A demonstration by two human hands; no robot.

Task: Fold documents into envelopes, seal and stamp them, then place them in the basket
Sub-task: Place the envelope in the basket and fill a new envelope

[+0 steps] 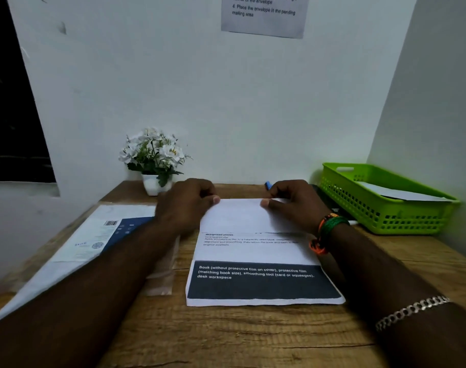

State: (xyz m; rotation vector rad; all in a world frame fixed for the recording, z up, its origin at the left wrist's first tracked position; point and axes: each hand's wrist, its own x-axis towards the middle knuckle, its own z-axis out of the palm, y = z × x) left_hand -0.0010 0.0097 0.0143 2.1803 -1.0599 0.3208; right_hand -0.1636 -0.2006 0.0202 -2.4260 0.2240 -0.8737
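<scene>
At a wooden tabletop (253, 338) set against a white wall, a person folds a printed document (255, 251), the first step of the mailing job. Its far third is turned over toward the person, blank side up, and lies on the printed middle; the near part, with a dark text panel, lies flat on the wood. Both hands work the far crease: the left hand (186, 205) pinches the fold at its left end, thumb on top, while the right hand (295, 203) does the same at the right, fingers curled over the edge. Just left of the sheet lies what looks like a clear sleeve (162, 277), beside a white and blue packet (93, 240); whether either holds envelopes cannot be told.

A green basket (386, 221) waits at the right edge, with one white piece, apparently an envelope (402, 193), already inside. A small blue object (268, 185) peeks out behind the right hand. Judging by the layout, the crease wants pressing flat, then the near third folded up before any envelope is filled. A potted flower (155, 160) stands by the wall.
</scene>
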